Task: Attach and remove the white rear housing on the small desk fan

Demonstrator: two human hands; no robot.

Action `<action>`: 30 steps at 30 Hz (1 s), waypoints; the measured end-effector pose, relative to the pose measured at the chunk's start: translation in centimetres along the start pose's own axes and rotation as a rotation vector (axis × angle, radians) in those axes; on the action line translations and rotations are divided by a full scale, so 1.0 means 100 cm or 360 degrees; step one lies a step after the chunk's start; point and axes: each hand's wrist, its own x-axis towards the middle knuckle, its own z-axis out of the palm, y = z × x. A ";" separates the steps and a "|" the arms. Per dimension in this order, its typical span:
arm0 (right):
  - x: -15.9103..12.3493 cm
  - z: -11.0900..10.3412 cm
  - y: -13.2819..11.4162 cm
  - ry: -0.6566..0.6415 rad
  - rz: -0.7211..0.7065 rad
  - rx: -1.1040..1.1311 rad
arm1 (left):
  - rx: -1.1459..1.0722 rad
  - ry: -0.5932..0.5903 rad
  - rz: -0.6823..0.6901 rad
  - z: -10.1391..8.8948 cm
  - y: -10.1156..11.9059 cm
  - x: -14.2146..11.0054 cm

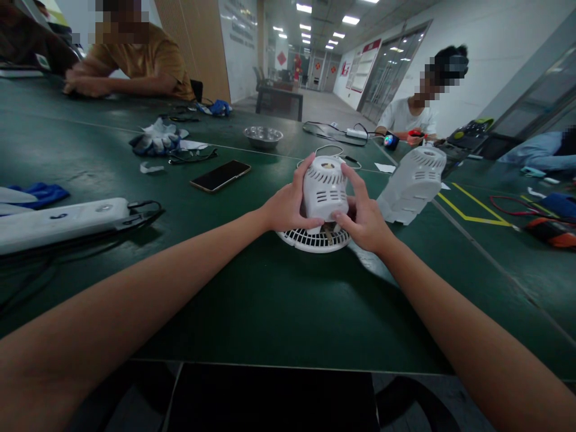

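A white slotted fan motor cover [326, 187] stands on the white round fan grille [310, 242] in front of me. My left hand [288, 206] is wrapped around the cover's left side, its thumb low at the front. On the opposite side my right hand [365, 215] grips the cover, with the thumb pressed near its lower edge. Between cover and grille some inner parts show, too small to name. Just right of my right hand stands another white slotted plastic housing [414, 183], tilted. A thin light cable [333, 147] curls behind the cover.
A phone [220, 176] and a metal bowl [263, 137] lie beyond my left hand. Further left are gloves [158, 138] and a long white device [63, 223]. A red-and-black tool [551, 231] lies right. People sit across the table [252, 300].
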 end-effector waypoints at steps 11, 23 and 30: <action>0.000 0.000 -0.001 -0.0013 0.0024 0.0017 | 0.0046 0.0015 -0.0010 0.001 -0.002 0.000; 0.000 0.000 0.000 -0.0010 0.0015 0.0020 | 0.0035 -0.0015 -0.0024 -0.001 0.000 0.000; -0.001 -0.001 0.001 -0.0052 0.0026 0.0027 | 0.0009 -0.0004 -0.0011 0.001 -0.002 0.000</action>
